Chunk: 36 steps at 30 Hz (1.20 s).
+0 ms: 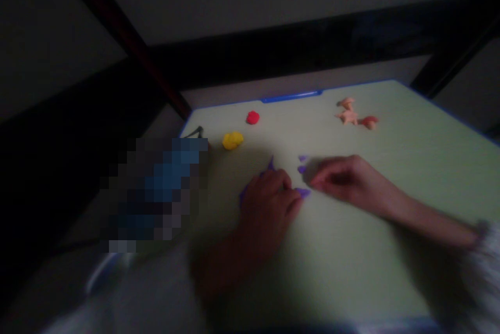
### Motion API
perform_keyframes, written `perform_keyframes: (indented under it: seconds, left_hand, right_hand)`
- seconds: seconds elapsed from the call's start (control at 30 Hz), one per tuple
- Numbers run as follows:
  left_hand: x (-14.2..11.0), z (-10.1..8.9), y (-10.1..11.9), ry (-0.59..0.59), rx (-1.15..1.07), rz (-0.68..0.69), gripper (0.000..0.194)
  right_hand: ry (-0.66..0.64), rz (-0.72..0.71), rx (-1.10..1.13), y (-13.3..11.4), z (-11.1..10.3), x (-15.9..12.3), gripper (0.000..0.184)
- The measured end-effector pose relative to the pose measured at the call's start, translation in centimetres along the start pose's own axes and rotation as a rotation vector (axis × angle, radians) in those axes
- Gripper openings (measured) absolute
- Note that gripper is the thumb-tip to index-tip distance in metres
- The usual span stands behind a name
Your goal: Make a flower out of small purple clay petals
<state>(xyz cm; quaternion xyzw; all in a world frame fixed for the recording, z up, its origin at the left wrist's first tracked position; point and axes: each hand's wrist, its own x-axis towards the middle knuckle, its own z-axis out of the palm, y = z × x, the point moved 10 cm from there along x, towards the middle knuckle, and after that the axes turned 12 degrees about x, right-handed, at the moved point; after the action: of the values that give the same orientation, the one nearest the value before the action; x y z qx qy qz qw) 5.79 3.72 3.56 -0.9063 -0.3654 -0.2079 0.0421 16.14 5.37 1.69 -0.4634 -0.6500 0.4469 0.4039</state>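
Observation:
My left hand rests low over a purple piece of modelling clay, covering most of it. Pointed purple tips stick out beyond my knuckles and at the left side. The thumb and forefinger close on one purple point, which pokes out to the right. Just right of it, my right hand has its fingertips pressed together above the table; whatever may be between them is hidden. Two small purple clay bits lie by those fingertips.
The pale table has a blue edge and a blue handle at the back. On it lie a yellow clay lump, a red clay ball and peach clay shapes, one part red. A blurred-out area covers the left side.

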Motion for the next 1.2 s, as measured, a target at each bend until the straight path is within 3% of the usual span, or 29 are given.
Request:
perform_keyframes:
  seconds: [0.37,0.67,0.83,1.2]
  left_hand:
    - [0.1,0.1,0.1,-0.013,0.028,0.001,0.003]
    - [0.0,-0.5,-0.8,0.042,-0.056,-0.045,0.004]
    - [0.1,0.0,-0.5,-0.027,0.009,-0.021,0.012]
    - [0.2,0.3,0.0,-0.044,0.043,0.010,0.005]
  right_hand:
    - [-0.072,-0.104,-0.229,-0.9,1.3,-0.1,0.014]
    - [-0.071,-0.128,-0.252,-1.5,1.5,-0.4,0.016]
    - [-0.066,-0.130,-0.236,-1.6,1.5,-0.4,0.015]
    - [-0.102,-0.103,-0.222,-1.3,1.2,-0.3,0.015]
